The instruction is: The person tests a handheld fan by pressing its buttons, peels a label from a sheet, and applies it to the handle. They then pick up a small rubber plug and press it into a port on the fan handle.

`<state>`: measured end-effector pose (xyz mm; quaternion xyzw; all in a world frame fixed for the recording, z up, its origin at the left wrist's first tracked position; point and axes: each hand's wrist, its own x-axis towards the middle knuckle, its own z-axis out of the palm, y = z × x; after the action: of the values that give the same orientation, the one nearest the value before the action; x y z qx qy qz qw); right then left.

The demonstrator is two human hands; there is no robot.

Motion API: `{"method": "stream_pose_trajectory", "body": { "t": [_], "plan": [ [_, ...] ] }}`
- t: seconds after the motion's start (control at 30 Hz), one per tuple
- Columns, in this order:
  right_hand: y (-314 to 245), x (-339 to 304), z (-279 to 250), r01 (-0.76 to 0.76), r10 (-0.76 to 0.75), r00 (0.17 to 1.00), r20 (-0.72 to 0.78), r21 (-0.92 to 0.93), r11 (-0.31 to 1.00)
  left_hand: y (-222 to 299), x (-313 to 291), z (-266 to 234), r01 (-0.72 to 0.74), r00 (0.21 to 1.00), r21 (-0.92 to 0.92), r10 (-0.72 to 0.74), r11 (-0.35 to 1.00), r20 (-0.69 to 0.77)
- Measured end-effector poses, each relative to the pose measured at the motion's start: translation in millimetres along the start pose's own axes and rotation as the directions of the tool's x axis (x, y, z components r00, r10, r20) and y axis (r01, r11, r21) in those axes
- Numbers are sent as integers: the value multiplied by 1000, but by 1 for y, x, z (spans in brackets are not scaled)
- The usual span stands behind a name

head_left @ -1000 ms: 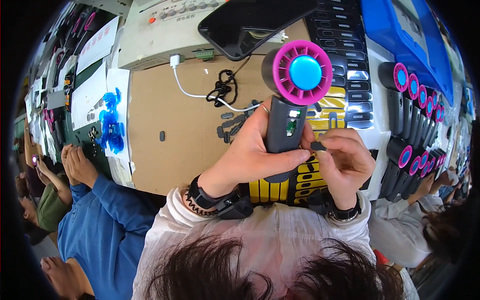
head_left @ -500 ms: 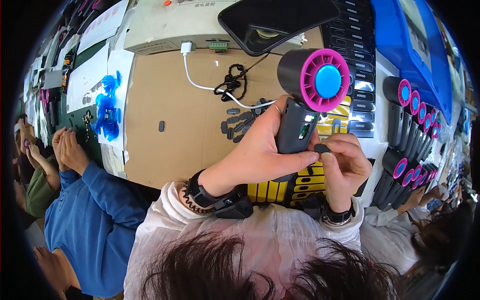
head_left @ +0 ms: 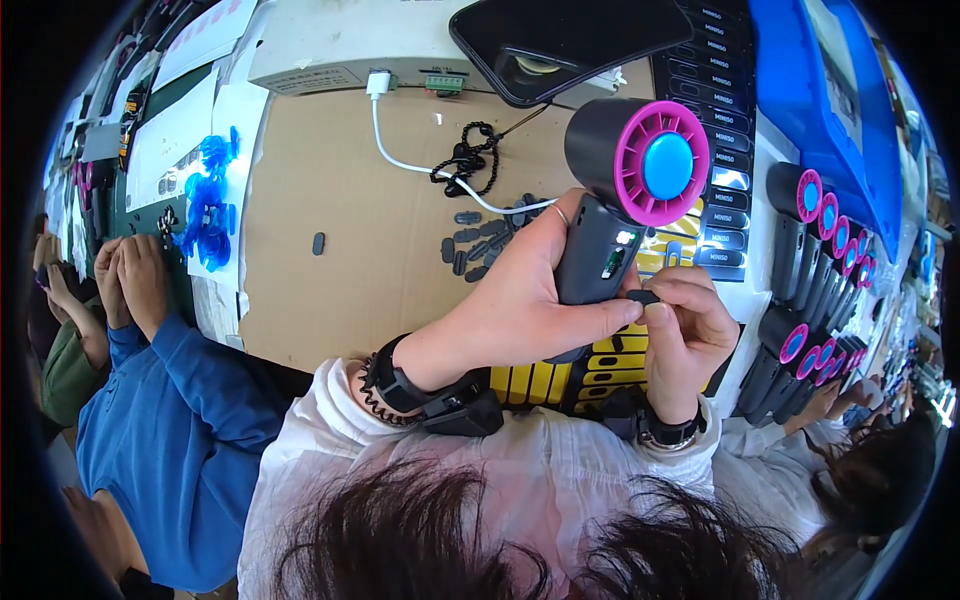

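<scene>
My left hand (head_left: pixel 520 290) is wrapped round the dark grey handle of a handheld fan (head_left: pixel 592 255). Its head is upward, with a magenta grille and a blue centre. An opening in the handle bares a green circuit board and a lit white indicator. Between thumb and forefinger, my right hand (head_left: pixel 690 325) pinches a small dark oval cover (head_left: pixel 642 297) close beside the lower handle. A white cable (head_left: pixel 400 172) runs to the fan, its far end behind my left hand. Several similar grey covers (head_left: pixel 485 240) lie in a pile left of the fan.
A pale instrument box (head_left: pixel 330 60) stands at the back, a black phone (head_left: pixel 560 45) over its edge. Black label strips (head_left: pixel 725 150) and yellow-backed sheets (head_left: pixel 530 385) lie around my hands. Finished-looking fans (head_left: pixel 800 250) stand in rows at right beside a blue bin (head_left: pixel 800 90). A co-worker's blue sleeve (head_left: pixel 200 390) is at left.
The view has shifted slightly. Both my hands keep nearly the same hold on the fan and the small cover. The co-worker's hands at left have moved a little.
</scene>
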<state>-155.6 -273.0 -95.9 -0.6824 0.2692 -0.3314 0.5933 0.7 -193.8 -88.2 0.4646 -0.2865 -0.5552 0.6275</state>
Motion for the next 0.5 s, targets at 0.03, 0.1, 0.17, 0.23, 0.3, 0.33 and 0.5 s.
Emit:
{"method": "stream_pose_trajectory", "body": {
  "t": [0.03,0.1,0.17,0.23,0.3,0.33,0.5],
  "plan": [
    [0,0,0,-9,9,1000,3,-5,1000,0,0,-1,3,1000,7,-3,1000,0],
    [0,-1,-2,-21,21,1000,5,-15,1000,1,0,0,7,1000,24,-7,1000,5],
    [-3,-2,-1,-5,5,1000,6,-37,999,2,0,0,20,1000,-12,-19,1000,15],
    [-7,-1,0,27,-26,1000,11,-79,997,2,0,0,46,999,-83,-43,995,32],
    [-12,1,1,63,-61,998,20,-124,990,4,0,-2,92,995,-126,-85,988,60],
    [-15,2,1,101,-97,995,36,-166,981,4,0,-3,137,989,-169,-124,976,85],
    [-31,4,7,150,-139,988,62,-271,951,4,2,-5,209,972,-261,-169,942,166]
  ]
}}
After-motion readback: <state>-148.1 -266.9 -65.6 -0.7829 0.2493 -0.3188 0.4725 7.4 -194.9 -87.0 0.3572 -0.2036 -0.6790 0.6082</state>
